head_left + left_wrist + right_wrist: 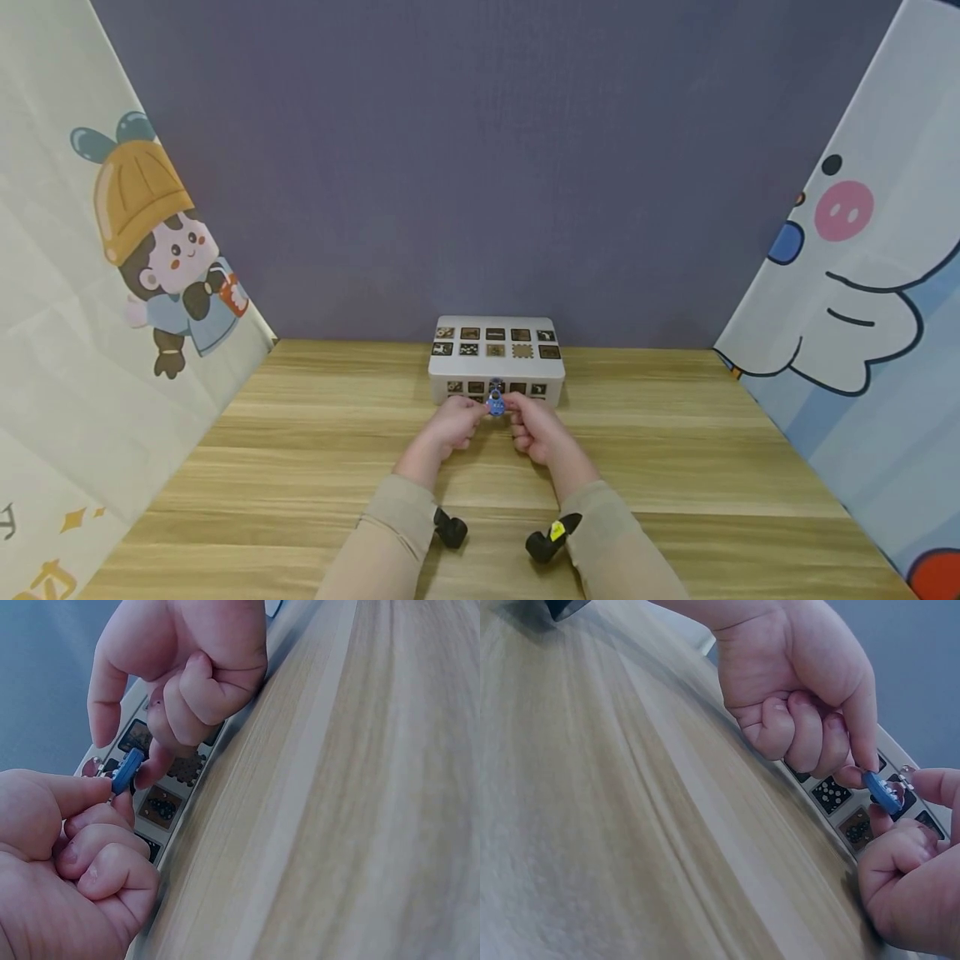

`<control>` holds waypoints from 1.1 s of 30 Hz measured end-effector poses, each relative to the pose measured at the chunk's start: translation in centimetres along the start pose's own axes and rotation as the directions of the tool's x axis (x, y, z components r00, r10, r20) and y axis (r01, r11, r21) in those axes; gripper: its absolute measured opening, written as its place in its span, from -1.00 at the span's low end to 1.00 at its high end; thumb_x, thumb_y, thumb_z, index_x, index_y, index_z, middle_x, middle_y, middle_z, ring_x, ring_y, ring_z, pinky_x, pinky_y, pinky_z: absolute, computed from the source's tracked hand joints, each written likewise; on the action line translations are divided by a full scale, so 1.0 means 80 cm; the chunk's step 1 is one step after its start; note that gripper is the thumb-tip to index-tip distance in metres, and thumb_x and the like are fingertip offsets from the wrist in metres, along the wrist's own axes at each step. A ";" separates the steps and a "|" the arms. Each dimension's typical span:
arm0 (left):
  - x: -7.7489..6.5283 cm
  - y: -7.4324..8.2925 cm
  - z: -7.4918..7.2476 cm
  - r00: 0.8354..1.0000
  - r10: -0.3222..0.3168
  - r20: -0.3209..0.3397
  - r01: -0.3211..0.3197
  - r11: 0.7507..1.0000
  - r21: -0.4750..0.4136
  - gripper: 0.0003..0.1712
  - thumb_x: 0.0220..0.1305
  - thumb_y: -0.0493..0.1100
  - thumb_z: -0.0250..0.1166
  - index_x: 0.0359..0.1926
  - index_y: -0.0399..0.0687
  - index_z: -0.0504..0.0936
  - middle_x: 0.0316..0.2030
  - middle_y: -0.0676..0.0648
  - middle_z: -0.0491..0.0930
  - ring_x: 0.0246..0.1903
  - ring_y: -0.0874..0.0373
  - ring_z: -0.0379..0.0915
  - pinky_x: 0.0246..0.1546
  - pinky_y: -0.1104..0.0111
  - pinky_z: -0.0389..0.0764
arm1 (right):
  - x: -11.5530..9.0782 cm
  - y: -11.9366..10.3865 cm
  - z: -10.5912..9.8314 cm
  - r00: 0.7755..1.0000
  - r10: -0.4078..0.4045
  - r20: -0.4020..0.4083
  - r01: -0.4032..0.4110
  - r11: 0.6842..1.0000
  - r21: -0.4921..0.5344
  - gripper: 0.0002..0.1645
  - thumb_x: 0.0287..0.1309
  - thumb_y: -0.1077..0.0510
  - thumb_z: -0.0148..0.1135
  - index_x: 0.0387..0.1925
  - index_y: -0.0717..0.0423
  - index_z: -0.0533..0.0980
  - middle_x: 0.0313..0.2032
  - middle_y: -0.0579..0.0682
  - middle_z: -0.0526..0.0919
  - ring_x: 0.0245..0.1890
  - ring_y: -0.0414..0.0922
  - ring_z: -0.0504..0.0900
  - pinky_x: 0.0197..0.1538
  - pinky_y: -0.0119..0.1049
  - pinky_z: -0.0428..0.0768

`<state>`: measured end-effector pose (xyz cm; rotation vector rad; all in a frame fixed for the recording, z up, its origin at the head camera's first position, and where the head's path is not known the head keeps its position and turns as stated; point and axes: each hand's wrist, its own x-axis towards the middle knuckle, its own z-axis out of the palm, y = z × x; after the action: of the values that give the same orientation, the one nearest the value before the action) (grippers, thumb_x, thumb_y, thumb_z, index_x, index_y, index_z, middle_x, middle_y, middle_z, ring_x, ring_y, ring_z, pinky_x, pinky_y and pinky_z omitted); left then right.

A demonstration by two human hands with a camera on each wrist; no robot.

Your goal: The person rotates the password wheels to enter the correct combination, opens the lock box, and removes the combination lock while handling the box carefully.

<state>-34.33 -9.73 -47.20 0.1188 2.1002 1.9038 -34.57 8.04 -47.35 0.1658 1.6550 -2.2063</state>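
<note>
A small blue padlock (496,405) with pale dials hangs at the front of a white box (495,370) printed with small dark pictures. My left hand (454,422) pinches the padlock's left side between thumb and index finger, its other fingers curled in. From the right, my right hand (537,429) holds the padlock's other side, with its thumb against the blue body and its index finger near the metal clasp (907,774). In the left wrist view the padlock (127,771) shows edge-on between both hands. Fingertips partly cover the shackle.
The box stands on a wood-grain table (675,467), close to the dark blue back panel (487,167). Cartoon-printed cloths (45,275) flank the table on both sides. A black wrist device (551,540) sits at each sleeve cuff.
</note>
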 end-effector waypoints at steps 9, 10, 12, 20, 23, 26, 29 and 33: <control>0.001 -0.001 0.000 1.000 -0.003 0.002 0.003 1.000 -0.009 -0.68 0.48 -0.18 0.16 -0.14 -0.47 0.55 -0.71 0.15 0.17 -0.74 0.32 0.02 -0.75 0.51 0.10 | 0.002 0.004 0.006 1.000 -0.023 0.011 0.023 1.000 -0.020 -0.82 0.23 0.10 0.26 -0.42 0.11 0.53 -0.70 -0.23 0.22 -0.77 -0.35 0.11 -0.73 -0.51 0.04; 0.002 -0.002 0.000 1.000 -0.003 0.003 0.003 1.000 -0.009 -0.68 0.48 -0.17 0.16 -0.14 -0.47 0.55 -0.71 0.15 0.17 -0.74 0.32 0.02 -0.75 0.51 0.11 | 0.002 0.005 0.006 1.000 -0.023 0.009 0.023 0.999 -0.024 -0.83 0.21 0.11 0.28 -0.40 0.11 0.53 -0.70 -0.22 0.23 -0.77 -0.35 0.11 -0.73 -0.50 0.05; 0.002 -0.002 0.000 1.000 -0.004 0.005 0.004 1.000 -0.012 -0.68 0.48 -0.17 0.16 -0.16 -0.46 0.55 -0.71 0.15 0.17 -0.75 0.32 0.02 -0.75 0.51 0.11 | 0.003 0.006 0.007 1.000 -0.026 0.001 0.026 0.999 -0.038 -0.84 0.20 0.12 0.30 -0.39 0.12 0.52 -0.70 -0.21 0.25 -0.77 -0.34 0.12 -0.73 -0.50 0.07; 0.000 -0.001 0.000 1.000 0.006 0.016 -0.005 1.000 -0.013 -0.67 0.48 -0.18 0.15 -0.10 -0.47 0.56 -0.70 0.15 0.19 -0.74 0.32 0.03 -0.75 0.51 0.12 | 0.004 0.008 0.009 0.999 -0.045 -0.023 0.043 0.995 -0.087 -0.84 0.21 0.16 0.29 -0.38 0.14 0.48 -0.69 -0.20 0.24 -0.76 -0.33 0.13 -0.73 -0.49 0.10; 0.000 0.000 0.001 1.000 0.003 0.018 -0.003 1.000 -0.015 -0.67 0.48 -0.17 0.15 -0.10 -0.48 0.56 -0.70 0.15 0.19 -0.74 0.31 0.03 -0.75 0.51 0.12 | 0.004 0.009 0.009 0.998 -0.058 -0.024 0.055 0.992 -0.109 -0.83 0.23 0.15 0.28 -0.32 0.17 0.48 -0.69 -0.20 0.25 -0.77 -0.32 0.14 -0.74 -0.49 0.12; 0.001 0.000 0.001 1.000 0.004 0.015 -0.004 1.000 -0.010 -0.67 0.48 -0.17 0.16 -0.15 -0.48 0.56 -0.71 0.14 0.19 -0.74 0.31 0.04 -0.75 0.51 0.12 | 0.004 0.009 0.009 0.998 -0.065 -0.025 0.061 0.990 -0.128 -0.82 0.23 0.14 0.26 -0.27 0.20 0.49 -0.70 -0.20 0.25 -0.77 -0.32 0.14 -0.75 -0.48 0.13; 0.002 -0.001 0.002 1.000 0.001 0.014 -0.001 1.000 -0.011 -0.68 0.48 -0.18 0.16 -0.21 -0.46 0.55 -0.71 0.14 0.19 -0.74 0.31 0.04 -0.75 0.50 0.12 | 0.004 0.009 0.009 0.997 -0.068 -0.029 0.063 0.988 -0.143 -0.81 0.22 0.14 0.26 -0.28 0.20 0.49 -0.71 -0.19 0.25 -0.78 -0.32 0.14 -0.75 -0.48 0.13; 0.002 -0.001 0.002 1.000 -0.004 0.012 0.004 1.000 -0.013 -0.70 0.48 -0.18 0.15 -0.23 -0.44 0.55 -0.71 0.13 0.18 -0.74 0.31 0.03 -0.75 0.50 0.11 | 0.005 0.010 0.010 0.997 -0.067 -0.040 0.061 0.986 -0.155 -0.81 0.20 0.13 0.26 -0.30 0.20 0.48 -0.70 -0.18 0.26 -0.78 -0.31 0.14 -0.76 -0.47 0.13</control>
<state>-34.43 -9.53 -47.30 0.1228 2.0782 1.9097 -34.59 7.01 -47.95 0.1230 1.8714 -2.1235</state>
